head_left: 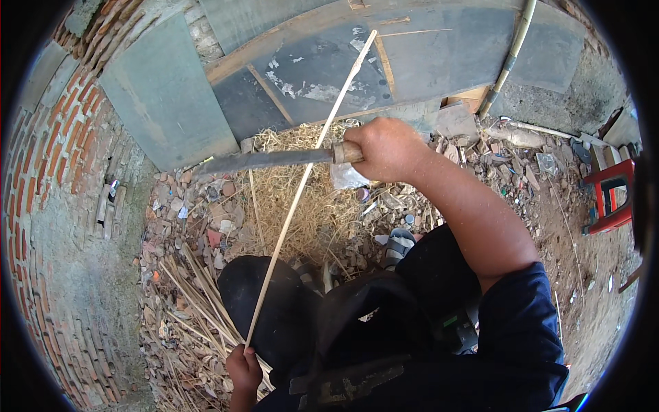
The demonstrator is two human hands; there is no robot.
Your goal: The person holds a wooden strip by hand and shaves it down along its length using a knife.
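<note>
My right hand (388,149) is closed round the wooden handle of a machete (264,160), out in front of me, its long dark blade pointing left. A long pale bamboo strip (292,209) slants from my lap up toward the far panels. Its lower end is pinched in my left hand (244,369), down beside my left knee. The strip and the blade cross near the handle; whether they touch I cannot tell. Under the crossing lies a heap of curly bamboo shavings (288,223) on the ground.
Several split bamboo strips (199,302) lie at my left side on rubble. Grey panels (439,51) with wooden battens stand ahead, and a bamboo pole (508,62) leans there. A brick wall (51,226) rises on the left. A red plastic stool (611,197) stands at right.
</note>
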